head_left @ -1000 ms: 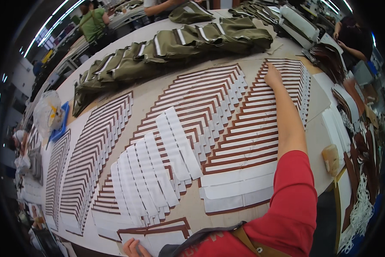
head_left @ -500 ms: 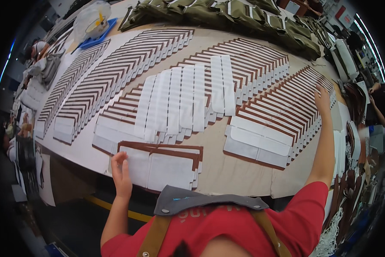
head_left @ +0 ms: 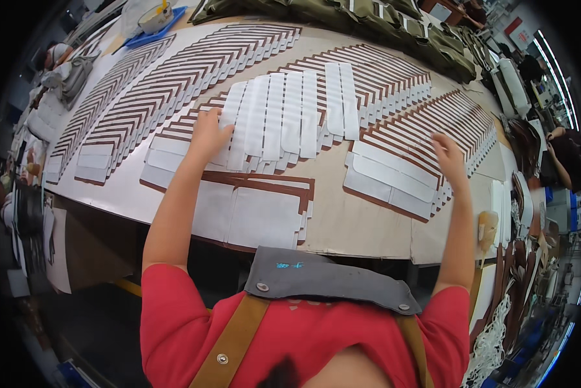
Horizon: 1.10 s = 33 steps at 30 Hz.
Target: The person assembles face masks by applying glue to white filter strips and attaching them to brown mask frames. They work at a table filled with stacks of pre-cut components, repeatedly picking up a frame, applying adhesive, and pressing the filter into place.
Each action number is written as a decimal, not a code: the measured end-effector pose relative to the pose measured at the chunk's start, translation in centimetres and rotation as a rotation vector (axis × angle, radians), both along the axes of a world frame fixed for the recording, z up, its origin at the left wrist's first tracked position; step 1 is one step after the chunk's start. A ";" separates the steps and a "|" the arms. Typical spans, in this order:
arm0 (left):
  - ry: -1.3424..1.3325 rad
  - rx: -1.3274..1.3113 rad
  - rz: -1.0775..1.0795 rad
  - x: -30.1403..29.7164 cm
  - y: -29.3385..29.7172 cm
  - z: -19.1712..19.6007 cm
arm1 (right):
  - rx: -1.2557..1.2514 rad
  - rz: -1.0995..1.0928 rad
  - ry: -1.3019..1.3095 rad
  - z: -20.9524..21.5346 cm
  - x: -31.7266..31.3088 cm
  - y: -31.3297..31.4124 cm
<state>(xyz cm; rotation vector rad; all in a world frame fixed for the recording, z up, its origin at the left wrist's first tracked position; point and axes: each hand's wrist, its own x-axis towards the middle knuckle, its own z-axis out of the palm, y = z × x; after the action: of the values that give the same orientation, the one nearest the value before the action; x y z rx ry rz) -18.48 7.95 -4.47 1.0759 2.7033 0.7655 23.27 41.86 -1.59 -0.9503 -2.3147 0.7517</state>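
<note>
White strips with dashed slits down their length [head_left: 274, 116] lie overlapped like a fan, across a row of brown-edged white panels [head_left: 164, 155]. At the left end of this fan is my left hand [head_left: 208, 136], thumb and fingers apart; whether it touches the outermost strip I cannot tell. My right hand [head_left: 450, 158] is over the rightmost row of overlapped panels [head_left: 394, 174], its fingers loosely bent and apart, holding nothing. A separate white strip pair [head_left: 341, 100] lies right of the fan. Nearest me, a few brown-edged panels [head_left: 264, 210] are stacked at the table's front edge.
More overlapped panel rows [head_left: 187, 81] run across the table's left side. Olive-green fabric pieces [head_left: 368, 29] are heaped along the back. A blue tray [head_left: 155, 35] with a cup [head_left: 156, 18] stands at the far left. White cords [head_left: 491, 343] hang at the right, where another person [head_left: 565, 155] is.
My left hand has moved from the near stack up to the left end of the white strips. My right hand has come back nearer along the right row. The view has shifted.
</note>
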 end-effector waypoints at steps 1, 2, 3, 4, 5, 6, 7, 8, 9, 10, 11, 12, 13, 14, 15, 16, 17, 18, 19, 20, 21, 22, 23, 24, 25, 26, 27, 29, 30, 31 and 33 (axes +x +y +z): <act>-0.032 -0.025 0.015 -0.3 0.5 0.2 | 0.020 0.054 -0.033 0.1 -2.9 -1.8; -0.058 -0.063 0.031 -0.6 1.0 0.4 | -0.035 0.112 0.018 -0.3 -5.6 -3.3; -0.040 -0.049 0.019 -0.8 1.3 0.4 | -0.038 0.176 0.068 -0.8 -8.0 -3.9; -0.022 -0.040 0.014 -1.1 1.3 -0.1 | -0.008 0.206 0.043 -0.8 -10.3 -4.6; -0.004 -0.033 0.013 -1.4 1.1 -0.6 | -0.130 0.217 0.098 -0.2 -12.4 -5.8; -0.049 0.001 0.015 -1.6 1.0 -0.8 | -0.237 0.149 0.029 0.5 -14.3 -6.8; -0.097 0.044 0.011 -1.7 1.3 -0.8 | -0.175 0.145 0.003 0.3 -15.5 -6.6; -0.143 0.086 0.007 -1.7 1.5 -0.7 | -0.113 0.141 -0.023 -0.5 -16.6 -6.1; -0.145 0.101 0.015 -1.4 1.6 -0.6 | -0.053 0.140 -0.050 -1.5 -17.5 -5.7; -0.149 0.118 0.022 -0.9 1.7 -0.4 | 0.035 0.112 -0.082 -2.5 -17.9 -5.4; -0.152 0.135 0.027 -0.7 1.8 -0.2 | 0.123 0.083 -0.113 -3.5 -18.3 -5.0; -0.238 0.154 0.035 -0.8 1.5 -0.6 | 0.204 0.062 -0.146 -3.6 -18.7 -5.6; -0.233 0.171 0.052 -1.1 1.2 -0.7 | 0.172 0.035 -0.185 -3.5 -19.0 -5.9; -0.227 0.188 0.068 -1.3 0.9 -0.9 | 0.141 0.007 -0.223 -3.4 -19.3 -6.1; -0.225 0.204 0.075 -1.2 0.9 -0.9 | 0.108 -0.030 -0.263 -3.1 -19.3 -6.4; -0.212 0.224 0.082 -1.2 0.8 -0.8 | 0.063 -0.041 -0.260 -3.4 -19.4 -6.3; -0.199 0.244 0.089 -1.1 0.7 -0.7 | 0.018 -0.052 -0.255 -3.7 -19.7 -5.8; -0.188 0.265 0.093 -0.9 0.6 -0.5 | -0.026 -0.066 -0.252 -4.0 -19.8 -5.4; -0.213 0.293 0.099 -1.0 0.7 -0.4 | -0.017 -0.076 -0.228 -4.3 -19.7 -5.1; -0.238 0.320 0.105 -1.1 0.6 -0.3 | -0.007 -0.086 -0.205 -4.6 -19.6 -4.7; -0.258 0.347 0.121 -1.3 0.3 -0.1 | 0.002 -0.086 -0.178 -4.7 -19.7 -4.7; -0.280 0.357 0.134 -1.5 -0.1 -0.2 | -0.005 -0.077 -0.134 -4.9 -19.8 -4.8; -0.303 0.367 0.146 -1.7 -0.6 -0.5 | -0.011 -0.069 -0.090 -5.1 -19.8 -5.0; -0.327 0.378 0.154 -1.5 -0.7 -0.4 | -0.015 -0.065 -0.046 -5.0 -19.8 -5.2; -0.330 0.349 0.155 -1.2 -0.8 -0.2 | -0.048 -0.062 -0.018 -4.9 -19.8 -5.4; -0.333 0.320 0.154 -0.9 -1.0 -0.1 | -0.080 -0.061 0.010 -4.8 -19.8 -5.5; -0.338 0.292 0.142 -0.3 -0.8 0.3 | -0.110 -0.070 0.038 -4.6 -19.4 -5.6; -0.148 0.209 0.127 0.1 -0.3 0.8 | -0.235 -0.035 0.157 -4.6 -19.3 -5.1; -0.051 0.174 0.106 0.3 0.2 1.0 | -0.290 -0.028 0.222 -4.4 -19.1 -4.4; 0.037 0.261 0.017 -0.8 0.0 -0.5 | -0.337 -0.005 0.309 -4.3 -19.1 -3.8; 0.058 0.317 -0.051 -1.8 -0.8 -1.8 | -0.407 0.032 0.518 -1.8 -18.3 -4.5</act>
<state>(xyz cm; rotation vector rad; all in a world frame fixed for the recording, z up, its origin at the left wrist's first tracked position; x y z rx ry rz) -20.26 7.18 -6.32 1.2420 2.6484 1.2018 5.02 37.34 -3.35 -0.7628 -1.7600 1.3392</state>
